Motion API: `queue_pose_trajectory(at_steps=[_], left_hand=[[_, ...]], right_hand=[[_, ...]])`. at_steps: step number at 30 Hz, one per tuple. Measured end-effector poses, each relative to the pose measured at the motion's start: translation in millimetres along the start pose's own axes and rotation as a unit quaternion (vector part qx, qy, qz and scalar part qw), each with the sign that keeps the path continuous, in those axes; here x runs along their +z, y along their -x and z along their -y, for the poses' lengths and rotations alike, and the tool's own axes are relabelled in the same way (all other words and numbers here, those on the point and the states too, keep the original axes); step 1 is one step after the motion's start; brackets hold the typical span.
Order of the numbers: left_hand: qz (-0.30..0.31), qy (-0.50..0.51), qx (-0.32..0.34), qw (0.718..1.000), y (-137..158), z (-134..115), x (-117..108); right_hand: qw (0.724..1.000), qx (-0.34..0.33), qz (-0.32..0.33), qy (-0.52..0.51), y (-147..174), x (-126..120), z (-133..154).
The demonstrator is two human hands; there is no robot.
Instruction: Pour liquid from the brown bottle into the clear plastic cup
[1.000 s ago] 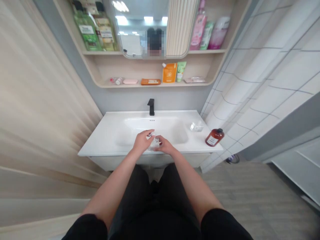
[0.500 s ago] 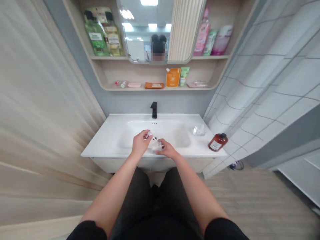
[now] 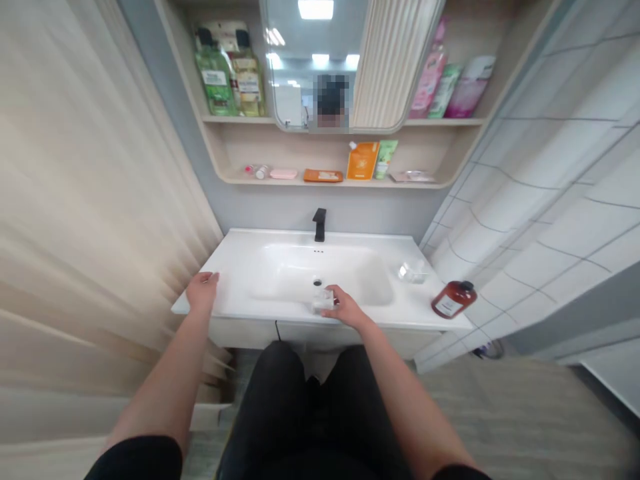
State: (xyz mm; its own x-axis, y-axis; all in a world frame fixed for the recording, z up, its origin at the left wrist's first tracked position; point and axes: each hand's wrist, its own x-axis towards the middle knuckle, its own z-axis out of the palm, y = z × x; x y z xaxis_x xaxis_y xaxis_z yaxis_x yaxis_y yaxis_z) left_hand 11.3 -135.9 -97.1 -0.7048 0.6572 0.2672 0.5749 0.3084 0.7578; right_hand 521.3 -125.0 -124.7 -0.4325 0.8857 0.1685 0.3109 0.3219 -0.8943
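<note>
My right hand (image 3: 346, 309) grips a small clear container (image 3: 321, 302) from its right side, over the front rim of the white sink (image 3: 287, 270). Well away to the left, my left hand (image 3: 202, 291) is over the left end of the white counter (image 3: 240, 257), its fingers drawn together. Whatever they may hold is hidden or too small to name. Another clear container (image 3: 413, 272) stands on the counter to the right of the basin. Near the right front corner is a brown bottle (image 3: 453, 299) with a black cap and a white label.
A black faucet (image 3: 319, 225) rises behind the basin. Above it, a shelf unit (image 3: 295, 127) with a mirror holds several bottles, an orange pouch (image 3: 363, 161) and a green tube (image 3: 385, 159). A beige curtain (image 3: 125, 200) borders the left, white tiles (image 3: 540, 180) the right.
My left hand has left the clear container and swung left to the counter's end. The right hand still holds the container near the front rim. The view has shifted slightly.
</note>
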Motion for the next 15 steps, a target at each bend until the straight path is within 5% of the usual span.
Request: queue_pose_trajectory(at_steps=[4,11,15], left_hand=[[-0.001,-0.05,0.0,0.999,-10,14,14],[0.015,-0.067,-0.002,0.998,-13,2,20],[-0.061,-0.031,0.01,0.998,6,-9,9]], right_hand=[[1.0,0.001,-0.013,0.009,2,0,1],[1.0,-0.003,-0.009,0.005,2,-1,1],[1.0,-0.002,-0.012,0.005,1,1,-4]])
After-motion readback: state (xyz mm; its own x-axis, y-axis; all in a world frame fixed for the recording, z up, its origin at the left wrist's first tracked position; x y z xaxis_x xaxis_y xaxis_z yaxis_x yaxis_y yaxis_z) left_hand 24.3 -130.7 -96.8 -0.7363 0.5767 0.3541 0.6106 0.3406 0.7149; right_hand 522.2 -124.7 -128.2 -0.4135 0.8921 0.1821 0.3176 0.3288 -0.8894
